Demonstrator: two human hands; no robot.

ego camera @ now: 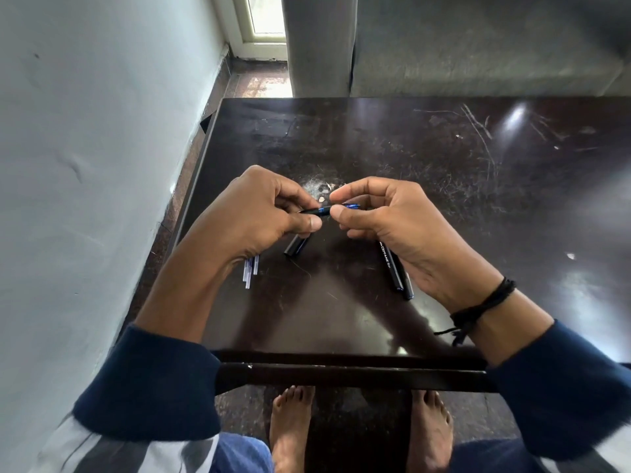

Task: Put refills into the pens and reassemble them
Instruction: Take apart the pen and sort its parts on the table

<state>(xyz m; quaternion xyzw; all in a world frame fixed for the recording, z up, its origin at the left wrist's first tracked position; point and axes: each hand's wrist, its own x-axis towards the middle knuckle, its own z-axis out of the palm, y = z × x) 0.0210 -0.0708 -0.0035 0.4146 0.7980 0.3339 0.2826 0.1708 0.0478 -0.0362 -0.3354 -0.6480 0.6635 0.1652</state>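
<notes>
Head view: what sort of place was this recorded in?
Most likely a room in a home, not a workshop: a scratched dark table stands near a painted wall, a grey upholstered sofa sits beyond it, and the person's bare feet show under the table.

Black pen barrel (313, 211) held level, blue tip section (351, 206) perhaps half-seated; clear refills (251, 268) lie left.

Dark brown, glossy, scratched wooden counter (461, 206), its left edge close to a pale painted wall (102, 131). Beyond the far edge stands grey fabric-covered furniture (478, 49). A speckled brown stone floor (263, 85) runs to a white-framed glass pane (268, 15) at the far corner.
</notes>
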